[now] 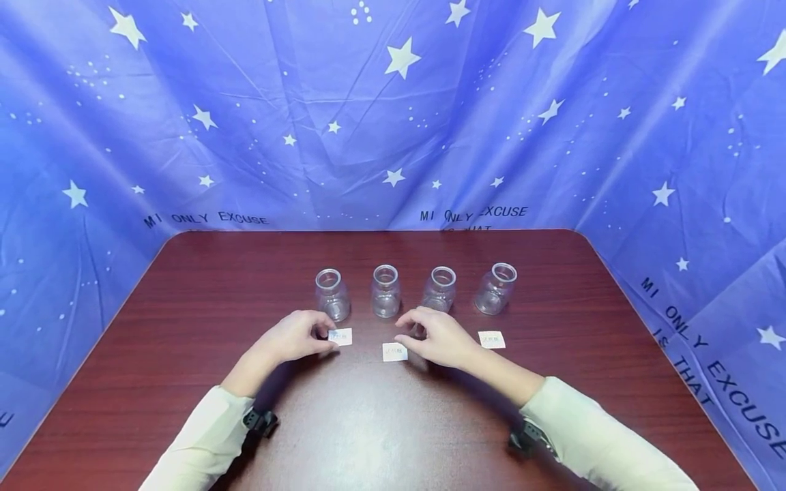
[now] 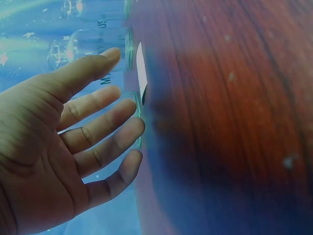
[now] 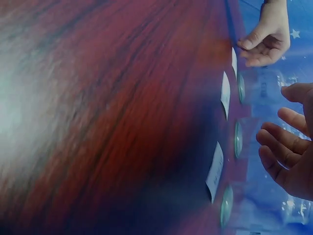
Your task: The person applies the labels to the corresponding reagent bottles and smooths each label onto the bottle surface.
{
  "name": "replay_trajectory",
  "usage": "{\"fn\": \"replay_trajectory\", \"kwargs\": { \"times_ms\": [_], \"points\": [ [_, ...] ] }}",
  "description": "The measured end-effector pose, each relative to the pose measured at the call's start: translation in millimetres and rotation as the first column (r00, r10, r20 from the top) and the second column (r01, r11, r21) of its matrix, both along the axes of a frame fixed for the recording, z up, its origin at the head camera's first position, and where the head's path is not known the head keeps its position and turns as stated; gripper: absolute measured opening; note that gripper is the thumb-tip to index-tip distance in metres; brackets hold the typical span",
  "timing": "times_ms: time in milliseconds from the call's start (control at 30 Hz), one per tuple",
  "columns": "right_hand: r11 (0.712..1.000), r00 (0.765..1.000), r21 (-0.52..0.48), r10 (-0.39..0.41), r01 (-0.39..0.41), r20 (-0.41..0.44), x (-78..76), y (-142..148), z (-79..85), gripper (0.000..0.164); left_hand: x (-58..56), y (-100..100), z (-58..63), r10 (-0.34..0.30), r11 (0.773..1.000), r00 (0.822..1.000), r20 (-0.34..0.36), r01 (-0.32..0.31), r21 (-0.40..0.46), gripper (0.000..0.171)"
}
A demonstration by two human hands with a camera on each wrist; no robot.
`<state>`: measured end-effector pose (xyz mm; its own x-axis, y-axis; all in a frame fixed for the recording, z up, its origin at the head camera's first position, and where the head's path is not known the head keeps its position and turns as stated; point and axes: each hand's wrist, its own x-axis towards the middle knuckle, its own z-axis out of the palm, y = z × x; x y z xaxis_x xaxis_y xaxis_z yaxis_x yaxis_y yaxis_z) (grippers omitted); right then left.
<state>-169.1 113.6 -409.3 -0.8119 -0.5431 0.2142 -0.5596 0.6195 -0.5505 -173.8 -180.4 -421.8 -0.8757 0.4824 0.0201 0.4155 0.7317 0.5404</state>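
Starry curtain (image 1: pixel 344 102), glossy table (image 1: pixel 387 409) beneath jars (image 1: pixel 386 294).

I'm in a draped-off booth.
Blue cloth drapes (image 1: pixel 344 153) printed with white stars (image 1: pixel 402 58) and black lettering (image 1: pixel 243 219) wall in my glossy, reddish-brown wood-grain table (image 1: pixel 374 416) on three sides; I cannot tell what room lies beyond.

Creased blue-violet cloth backdrop (image 1: pixel 344 88) across upper frame and down both sides, printed with white stars (image 1: pixel 403 58). Black lettering (image 1: pixel 244 219) near lower edge. Reddish-brown wood-grain table (image 1: pixel 153 307), far corners rounded; bright glare (image 1: pixel 368 443) bottom centre.
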Motion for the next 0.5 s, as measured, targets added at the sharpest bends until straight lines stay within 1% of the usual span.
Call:
{"fn": "replay_trajectory", "kwargs": {
  "times_ms": [133,333,500],
  "points": [
    [1.0,1.0,0.019,0.008,-0.008,0.012,-2.1,-11,-5.8,0.021,-0.3,-1,-0.5,0.011,1.0,1.0,0.009,-0.011,-0.016,0.024],
    [0.998,0.999,0.039,0.039,-0.039,-0.011,-5.0,-29,-15.6,0.022,0.3,0,-0.9,0.031,0.999,0.999,0.023,-0.03,-0.04,0.025],
    [0.995,0.998,0.082,0.055,-0.053,-0.024,-7.4,-45,-23.2,0.023,0.4,0,-0.4,0.07,0.995,0.997,0.041,-0.067,-0.075,0.024]
  ]
}}
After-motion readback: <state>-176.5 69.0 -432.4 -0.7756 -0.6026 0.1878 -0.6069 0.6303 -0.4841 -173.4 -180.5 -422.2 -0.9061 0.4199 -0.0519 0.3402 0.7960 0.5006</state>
